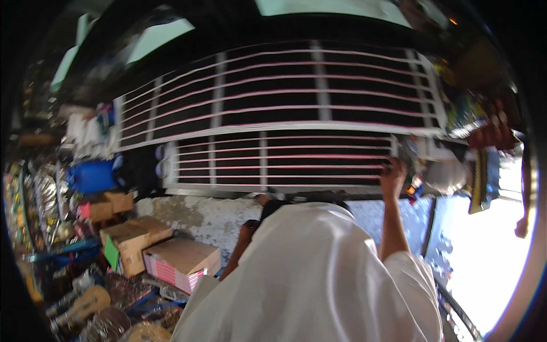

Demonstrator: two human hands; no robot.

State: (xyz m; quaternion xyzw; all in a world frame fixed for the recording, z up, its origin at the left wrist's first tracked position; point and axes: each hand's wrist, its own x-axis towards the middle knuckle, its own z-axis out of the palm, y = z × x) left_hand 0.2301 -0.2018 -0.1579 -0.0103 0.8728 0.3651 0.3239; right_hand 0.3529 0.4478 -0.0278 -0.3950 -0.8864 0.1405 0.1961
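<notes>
My right hand reaches forward to the right end of the lower slatted panel, which has pale strips with pinkish edges over a dark background. Its fingers look apart and slightly bent, close to the strip ends; whether they touch is unclear. My left hand is low beside my white shirt, in shadow, with its fingers mostly hidden. Beyond the lower panel lies a larger slatted panel of the same kind, with grey crossbars.
Cardboard boxes stand at the lower left, near a blue container and wrapped goods. A peeling pale wall runs below the panels. At the right are a whitish rounded bag, hanging packets and a bright opening.
</notes>
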